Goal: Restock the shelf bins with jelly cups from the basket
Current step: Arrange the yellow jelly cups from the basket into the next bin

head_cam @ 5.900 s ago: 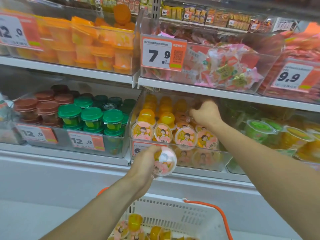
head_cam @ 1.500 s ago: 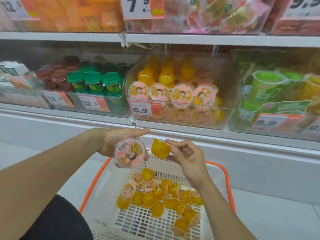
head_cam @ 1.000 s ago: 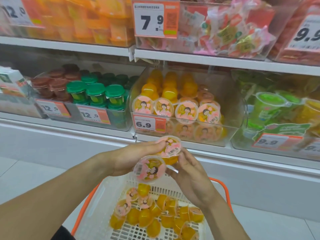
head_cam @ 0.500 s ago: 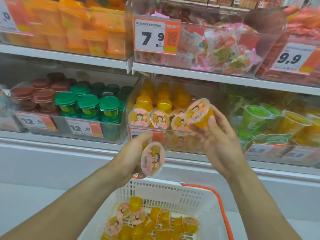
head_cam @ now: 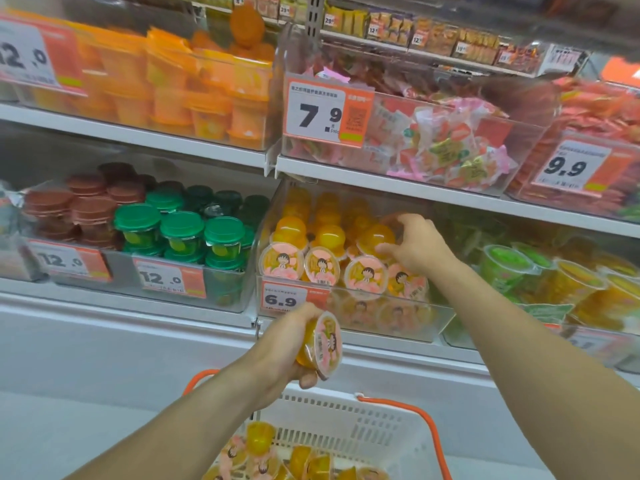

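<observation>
Jelly cups [head_cam: 298, 459] lie heaped in the white basket [head_cam: 346, 420] with orange handles at the bottom. Above it, the left hand [head_cam: 291, 348] curls round one yellow jelly cup [head_cam: 320, 344], pink lid facing right. Farther in, the right hand [head_cam: 415, 247] reaches into the clear shelf bin [head_cam: 398, 317] marked 6.9, fingers curled on an upturned cup [head_cam: 375, 239] among the stacked ones.

Both forearms [head_cam: 540, 341] bare, no sleeves or jewellery.
</observation>
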